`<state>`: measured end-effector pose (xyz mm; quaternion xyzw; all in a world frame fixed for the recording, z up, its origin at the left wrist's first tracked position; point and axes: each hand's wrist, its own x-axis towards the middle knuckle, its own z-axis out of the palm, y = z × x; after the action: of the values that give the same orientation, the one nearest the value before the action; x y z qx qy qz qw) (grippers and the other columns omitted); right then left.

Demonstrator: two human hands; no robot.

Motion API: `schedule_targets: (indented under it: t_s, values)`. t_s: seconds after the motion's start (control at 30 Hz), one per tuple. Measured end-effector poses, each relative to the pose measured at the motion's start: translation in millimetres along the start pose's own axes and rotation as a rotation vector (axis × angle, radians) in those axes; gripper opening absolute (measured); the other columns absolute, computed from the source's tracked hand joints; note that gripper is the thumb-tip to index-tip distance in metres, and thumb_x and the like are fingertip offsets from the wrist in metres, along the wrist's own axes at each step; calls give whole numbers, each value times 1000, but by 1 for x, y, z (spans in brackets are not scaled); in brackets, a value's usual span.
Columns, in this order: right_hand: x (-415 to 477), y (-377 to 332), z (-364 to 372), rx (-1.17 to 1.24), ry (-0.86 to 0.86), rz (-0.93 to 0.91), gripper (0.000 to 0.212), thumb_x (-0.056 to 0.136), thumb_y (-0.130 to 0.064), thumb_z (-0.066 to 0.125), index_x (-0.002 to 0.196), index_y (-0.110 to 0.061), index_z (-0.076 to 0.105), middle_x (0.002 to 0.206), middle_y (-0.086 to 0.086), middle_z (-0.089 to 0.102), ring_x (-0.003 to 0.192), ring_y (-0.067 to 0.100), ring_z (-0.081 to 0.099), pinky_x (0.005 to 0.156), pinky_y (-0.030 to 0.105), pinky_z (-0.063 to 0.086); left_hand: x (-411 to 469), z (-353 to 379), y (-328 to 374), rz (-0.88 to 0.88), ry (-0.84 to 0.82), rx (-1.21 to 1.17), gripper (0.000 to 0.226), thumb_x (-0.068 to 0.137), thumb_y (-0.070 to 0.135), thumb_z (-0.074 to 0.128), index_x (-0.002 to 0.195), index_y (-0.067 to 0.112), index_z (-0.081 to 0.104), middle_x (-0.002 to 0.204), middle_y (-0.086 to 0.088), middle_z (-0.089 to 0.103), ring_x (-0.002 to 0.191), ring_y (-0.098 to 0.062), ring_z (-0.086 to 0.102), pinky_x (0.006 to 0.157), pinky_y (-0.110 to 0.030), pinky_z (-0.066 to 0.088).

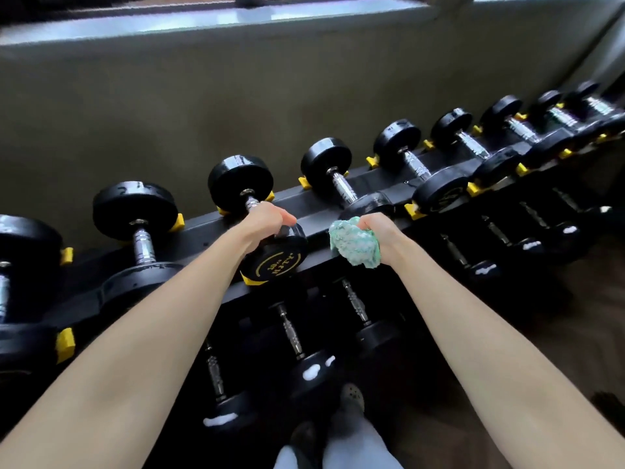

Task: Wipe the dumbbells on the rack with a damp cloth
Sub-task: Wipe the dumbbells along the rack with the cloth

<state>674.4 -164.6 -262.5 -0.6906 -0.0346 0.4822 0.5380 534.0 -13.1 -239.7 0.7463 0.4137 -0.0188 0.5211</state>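
Since the view tips steeply down, the closest things are pale grey trouser legs [351, 445] and a light perforated clog [352, 396] on the dark floor, tucked right up against a black metal two-tier rack [203, 228] with yellow plastic cradles [65, 343]. Down on the lower tier, small black dumbbells with chrome handles [293, 333] sit in shadow, just a few bright glare spots on their heads. Both bare forearms reach up to the top tier. The left hand [267, 221] is wrapped around the chrome handle of a black round-headed dumbbell with yellow lettering [275, 264], which lies in its cradle on the top tier with the lettered end facing the camera. The right hand [378, 231] has a scrunched mint-green cloth [353, 245] bunched up in its fingers, just beside the near head of the neighbouring black dumbbell [326, 160] to the right; honestly can't tell if the cloth is actually touching it. The rest of the top row [402, 154] runs off to the right, heads getting smaller, with chunkier ones [135, 211] off to the left. Behind it all is a drab olive-grey wall [169, 96], with a pale window ledge [203, 23] above.
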Motion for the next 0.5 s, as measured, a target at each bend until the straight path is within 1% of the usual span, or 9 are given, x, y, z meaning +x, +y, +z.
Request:
schedule_targets:
  t_s: [0.07,0.1,0.17,0.23,0.3,0.37,0.43,0.47,0.5]
  values:
    - [-12,5,-11,161,32,-29,20,78,-3,36,90,-4,52,87,12,56,71,25,57,61,30,49,-6,12,18,11,-69,-70,30,91,-8,42,112,-2,63,118,-15,61,106,-24,59,92,-34,51]
    - [-22,6,-19,244,60,-49,21,79,-3,35,90,-4,53,85,12,57,70,25,57,60,29,50,-8,22,28,6,-102,-118,26,91,-6,46,110,-2,63,113,-17,62,99,-25,61,84,-35,54]
    - [-40,10,-38,366,99,-106,23,82,-2,33,86,-3,56,78,10,56,66,23,57,59,28,49,-15,46,49,-5,-162,-182,20,91,0,52,109,0,61,106,-18,62,87,-24,60,74,-36,56]
    - [-68,12,-62,453,122,-168,25,83,-1,31,83,-4,56,71,9,57,59,21,58,56,24,49,-21,76,72,3,-265,-207,21,93,9,51,112,1,57,105,-17,62,84,-25,60,68,-35,56]
    - [-102,17,-97,556,194,-229,30,85,1,27,81,-3,57,62,8,62,50,18,61,51,22,51,-33,118,102,39,-442,-208,24,95,19,49,111,2,56,105,-17,62,83,-24,62,66,-34,57]
    - [-136,30,-143,619,304,-309,33,87,2,26,82,-2,59,65,9,65,56,19,64,56,25,54,-49,170,136,113,-630,-139,29,97,25,48,113,2,57,104,-17,63,83,-24,64,69,-34,57]
    - [-162,43,-175,657,391,-340,33,87,2,27,89,-3,60,78,11,65,71,22,63,69,34,53,-65,209,159,204,-747,-67,26,96,20,50,113,2,58,101,-16,65,81,-24,65,72,-34,57]
    - [-177,52,-194,696,447,-358,33,86,2,27,92,-2,60,83,12,64,74,24,62,72,35,52,-74,233,172,249,-806,-28,23,95,15,52,112,1,59,98,-15,65,80,-23,65,74,-34,57]
    - [-193,63,-214,741,515,-371,34,86,2,27,96,-2,59,85,13,62,73,25,63,70,34,53,-84,259,183,284,-862,4,21,93,10,53,111,1,60,94,-14,65,80,-23,65,75,-34,57]
